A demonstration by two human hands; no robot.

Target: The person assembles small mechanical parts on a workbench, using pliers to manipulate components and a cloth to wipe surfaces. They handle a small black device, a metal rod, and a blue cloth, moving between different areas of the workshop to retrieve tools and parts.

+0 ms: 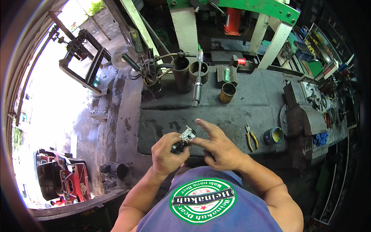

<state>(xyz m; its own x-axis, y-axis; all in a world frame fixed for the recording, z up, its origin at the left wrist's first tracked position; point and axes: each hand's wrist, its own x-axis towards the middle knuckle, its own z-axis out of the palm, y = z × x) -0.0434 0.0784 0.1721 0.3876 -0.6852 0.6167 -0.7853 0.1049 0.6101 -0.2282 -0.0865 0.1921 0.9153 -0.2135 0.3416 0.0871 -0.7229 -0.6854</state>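
Observation:
My left hand (168, 152) is closed around a small silvery and black metal part (188, 133) with a ridged, spring-like edge, held above the workbench close to my body. Its exact kind is hard to make out, and its lower end is hidden by my fingers. From the other side comes my right hand (219, 150), fingers spread. One fingertip touches or nearly touches the part; another finger stretches up and away from it. Nothing shows in the right hand's grip. Pliers with yellow handles (251, 139) lie on the bench to the right of it.
The dark workbench (170, 116) carries an open blue-rimmed can (273, 135), a rusty cylinder (228, 93), a long metal tool (198, 87) and a tool-filled container (154, 87). A bench vise (305, 120) stands at right. Behind rises a green and white frame (185, 31).

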